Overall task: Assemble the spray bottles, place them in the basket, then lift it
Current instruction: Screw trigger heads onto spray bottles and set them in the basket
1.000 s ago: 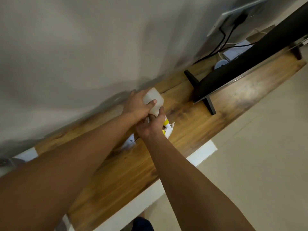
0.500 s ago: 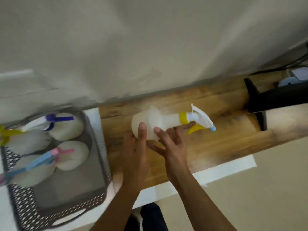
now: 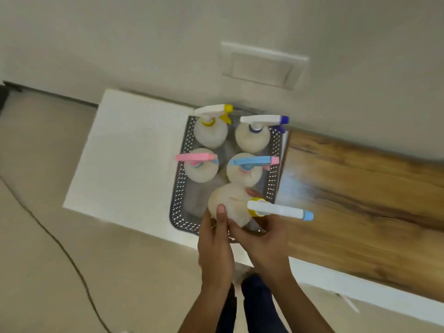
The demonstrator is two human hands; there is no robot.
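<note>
A grey perforated basket [image 3: 179, 186] stands on a white surface [image 3: 134, 150]. Several white spray bottles stand upright in it: one with a yellow trigger [image 3: 211, 133], one with a dark blue trigger [image 3: 252, 140], one with a pink head [image 3: 200, 170] and one with a light blue head [image 3: 243, 173]. Over the basket's near end I hold another assembled spray bottle [image 3: 228, 204], white head with yellow collar and blue nozzle pointing right. My left hand [image 3: 215, 246] grips its body from the left. My right hand [image 3: 262, 239] holds it from below and right.
A wooden tabletop [image 3: 365, 193] stretches to the right of the basket. A wall plate [image 3: 262, 64] sits on the wall behind. A thin cable [image 3: 60, 246] runs across the beige floor at the left. My legs show below the hands.
My view swung left from the monitor end of the table to the basket. Both hands carried the assembled bottle from above the wooden top to over the basket's near end.
</note>
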